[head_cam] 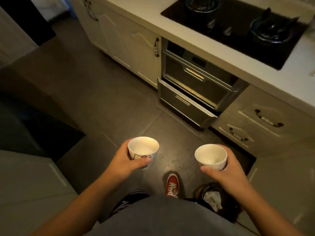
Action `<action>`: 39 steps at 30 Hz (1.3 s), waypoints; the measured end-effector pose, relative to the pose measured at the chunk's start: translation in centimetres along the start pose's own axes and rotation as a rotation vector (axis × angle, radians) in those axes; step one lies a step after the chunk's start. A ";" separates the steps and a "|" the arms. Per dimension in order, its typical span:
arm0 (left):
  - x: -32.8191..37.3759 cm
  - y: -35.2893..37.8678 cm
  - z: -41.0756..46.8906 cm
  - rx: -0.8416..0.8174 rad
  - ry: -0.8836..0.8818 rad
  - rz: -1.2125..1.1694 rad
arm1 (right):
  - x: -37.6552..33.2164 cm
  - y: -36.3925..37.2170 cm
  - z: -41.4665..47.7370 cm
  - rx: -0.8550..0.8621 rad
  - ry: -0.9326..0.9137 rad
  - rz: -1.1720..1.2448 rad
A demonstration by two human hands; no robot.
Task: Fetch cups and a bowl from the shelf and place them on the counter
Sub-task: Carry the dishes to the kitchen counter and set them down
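Fingers of left hand wrap one cup; right hand likewise grips another cup.

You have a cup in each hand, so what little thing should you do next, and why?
Probably carry both toward the counter and set them down. The left hand holds the cartoon cup, the right hand the plain cup; both hang over the floor, upright and seemingly empty.

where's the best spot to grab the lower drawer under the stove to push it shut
Take the lower drawer by its metal bar handle at the middle of the front, or press flat there, coming straight on from the floor side. It stands ajar and both hands hold cups.
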State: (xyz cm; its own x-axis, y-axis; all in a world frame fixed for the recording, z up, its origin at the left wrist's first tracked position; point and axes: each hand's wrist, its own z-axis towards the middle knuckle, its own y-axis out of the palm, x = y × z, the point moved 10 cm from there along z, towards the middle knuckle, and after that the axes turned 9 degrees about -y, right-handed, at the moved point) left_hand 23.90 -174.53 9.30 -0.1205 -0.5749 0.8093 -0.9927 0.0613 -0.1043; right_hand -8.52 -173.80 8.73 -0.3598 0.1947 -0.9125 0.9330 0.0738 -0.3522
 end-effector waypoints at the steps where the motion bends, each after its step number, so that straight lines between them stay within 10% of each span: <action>1: 0.2 -0.7 0.4 0.031 -0.003 -0.015 | -0.8 0.6 2.0 -0.039 -0.014 -0.007; 17: -0.7 -17.0 9.6 0.353 -0.142 -0.217 | -16.1 22.0 25.9 -0.458 -0.235 -0.033; 39: 21.2 -30.0 36.2 0.334 -0.020 -0.302 | -19.2 24.0 53.3 -0.399 -0.121 -0.080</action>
State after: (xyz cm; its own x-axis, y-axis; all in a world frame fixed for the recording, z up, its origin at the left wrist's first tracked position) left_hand 51.49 -218.06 8.62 0.1778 -0.5424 0.8211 -0.9251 -0.3767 -0.0486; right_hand 20.74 -227.94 6.74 -0.4066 0.0582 -0.9117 0.8209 0.4613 -0.3366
